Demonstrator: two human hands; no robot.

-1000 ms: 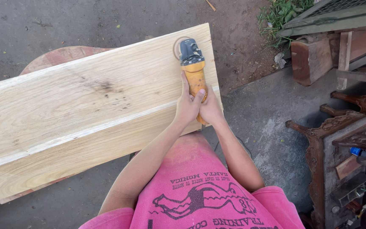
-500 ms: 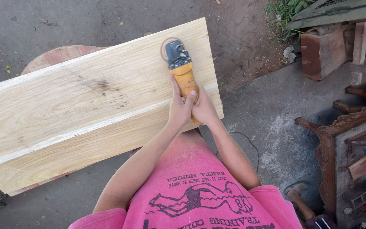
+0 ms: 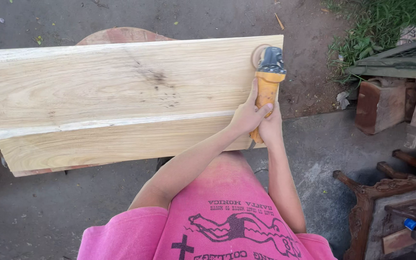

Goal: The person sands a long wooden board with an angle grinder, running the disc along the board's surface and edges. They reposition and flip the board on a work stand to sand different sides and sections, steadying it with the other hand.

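With both hands wrapped on the orange sander (image 3: pixel 267 82) at the plank (image 3: pixel 121 101)'s far right corner, I'd keep the disc flat, light pressure; left hand (image 3: pixel 246 115) over right hand (image 3: pixel 269 127), disc contact prob. full.

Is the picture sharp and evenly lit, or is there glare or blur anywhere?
Head view: soft, even daylight, no glare on the plank; both hands and the yellow sander look sharp; only faint shadow under the plank's near edge.
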